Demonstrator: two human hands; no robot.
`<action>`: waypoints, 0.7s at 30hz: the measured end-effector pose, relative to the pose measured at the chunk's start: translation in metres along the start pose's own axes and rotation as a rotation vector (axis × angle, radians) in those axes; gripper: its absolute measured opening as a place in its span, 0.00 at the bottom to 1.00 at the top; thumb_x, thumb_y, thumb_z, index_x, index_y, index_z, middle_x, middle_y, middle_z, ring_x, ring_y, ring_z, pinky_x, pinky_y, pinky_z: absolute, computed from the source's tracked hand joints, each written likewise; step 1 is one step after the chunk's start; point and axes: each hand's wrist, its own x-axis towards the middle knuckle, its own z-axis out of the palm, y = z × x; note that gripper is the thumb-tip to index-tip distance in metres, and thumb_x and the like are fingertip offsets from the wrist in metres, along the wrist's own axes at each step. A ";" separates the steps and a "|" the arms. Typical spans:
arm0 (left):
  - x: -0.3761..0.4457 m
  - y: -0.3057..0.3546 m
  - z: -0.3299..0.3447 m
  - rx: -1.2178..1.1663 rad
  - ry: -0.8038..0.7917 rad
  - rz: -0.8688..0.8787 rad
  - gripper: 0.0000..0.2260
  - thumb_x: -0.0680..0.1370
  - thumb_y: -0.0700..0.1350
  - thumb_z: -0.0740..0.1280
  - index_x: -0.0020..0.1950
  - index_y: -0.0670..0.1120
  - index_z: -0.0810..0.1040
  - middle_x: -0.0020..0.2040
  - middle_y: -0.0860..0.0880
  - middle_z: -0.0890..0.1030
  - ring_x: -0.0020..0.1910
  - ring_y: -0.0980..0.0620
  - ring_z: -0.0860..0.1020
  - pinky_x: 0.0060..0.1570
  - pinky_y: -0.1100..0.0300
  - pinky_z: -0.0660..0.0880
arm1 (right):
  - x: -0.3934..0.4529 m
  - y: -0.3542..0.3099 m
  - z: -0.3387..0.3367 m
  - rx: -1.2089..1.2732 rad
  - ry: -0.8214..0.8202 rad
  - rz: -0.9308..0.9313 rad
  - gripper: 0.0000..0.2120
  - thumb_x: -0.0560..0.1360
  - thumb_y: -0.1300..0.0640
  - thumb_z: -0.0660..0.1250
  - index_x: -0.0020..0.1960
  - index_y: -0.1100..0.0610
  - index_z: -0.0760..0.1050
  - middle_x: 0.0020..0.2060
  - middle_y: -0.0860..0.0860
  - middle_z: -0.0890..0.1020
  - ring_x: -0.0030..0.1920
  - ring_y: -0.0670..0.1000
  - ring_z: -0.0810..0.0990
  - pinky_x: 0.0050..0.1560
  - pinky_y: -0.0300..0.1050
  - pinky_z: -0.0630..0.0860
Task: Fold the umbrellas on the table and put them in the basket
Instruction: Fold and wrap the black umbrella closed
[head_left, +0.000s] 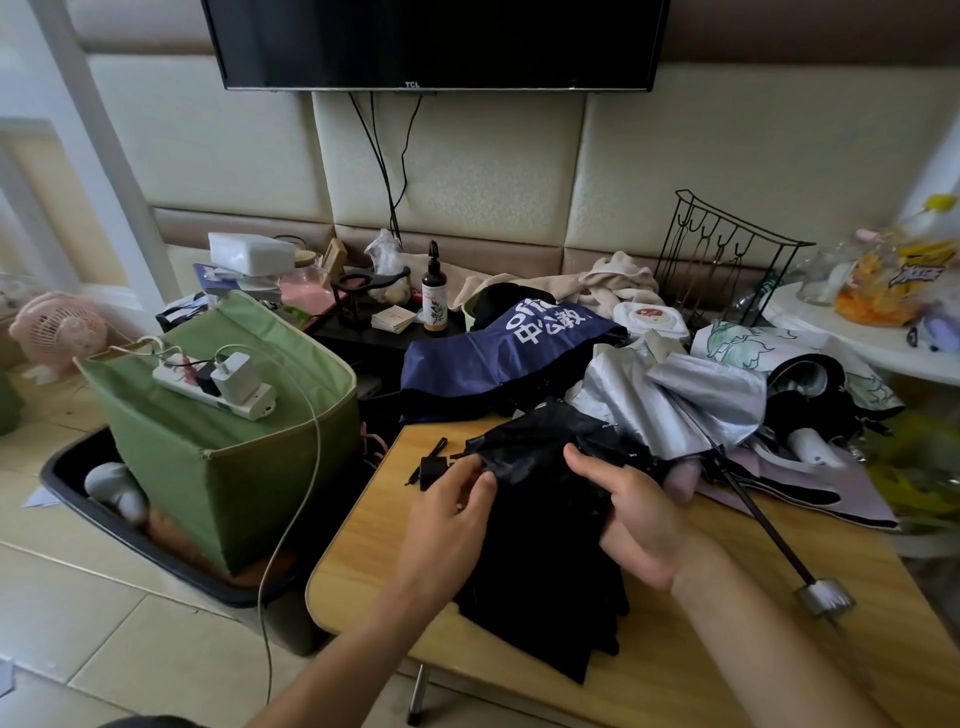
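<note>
A black umbrella (545, 561) lies loosely gathered on the wooden table (675, 670), its cloth running from the table's middle toward the near edge. My left hand (447, 514) pinches the cloth's upper left edge, beside the dangling black strap (431, 465). My right hand (639, 514) grips the bundle from the right, thumb on top. Behind it lie a silver umbrella (691, 400) with a long dark shaft (763, 525), a navy umbrella with white lettering (498, 358) and a white patterned umbrella (753, 348). The green fabric basket (228, 467) stands on the floor to the left.
A white power strip with chargers (218, 384) rests across the basket's top, its cable hanging down the front. A black tray (171, 556) holds the basket. Bottles, boxes and a wire rack (722, 254) crowd the back. A pink fan (57, 327) stands at far left.
</note>
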 end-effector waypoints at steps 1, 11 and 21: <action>0.000 0.002 -0.002 -0.039 -0.013 -0.024 0.12 0.83 0.55 0.62 0.60 0.55 0.81 0.52 0.54 0.84 0.52 0.55 0.82 0.53 0.54 0.79 | -0.001 -0.001 -0.002 -0.047 -0.006 -0.003 0.18 0.84 0.54 0.62 0.68 0.63 0.78 0.65 0.59 0.82 0.67 0.57 0.80 0.71 0.54 0.69; -0.002 0.011 -0.004 -0.437 -0.102 -0.164 0.16 0.82 0.41 0.66 0.68 0.55 0.78 0.56 0.47 0.86 0.57 0.50 0.83 0.55 0.59 0.77 | -0.012 -0.004 -0.005 -0.499 -0.032 0.088 0.16 0.80 0.59 0.69 0.67 0.57 0.78 0.60 0.53 0.85 0.62 0.50 0.84 0.61 0.42 0.77; 0.002 0.004 -0.033 -0.212 -0.224 -0.375 0.06 0.78 0.47 0.73 0.47 0.45 0.84 0.44 0.50 0.84 0.45 0.52 0.79 0.49 0.58 0.73 | -0.020 -0.036 -0.034 -0.443 0.148 0.075 0.20 0.75 0.53 0.72 0.59 0.69 0.81 0.53 0.61 0.86 0.49 0.53 0.86 0.55 0.47 0.79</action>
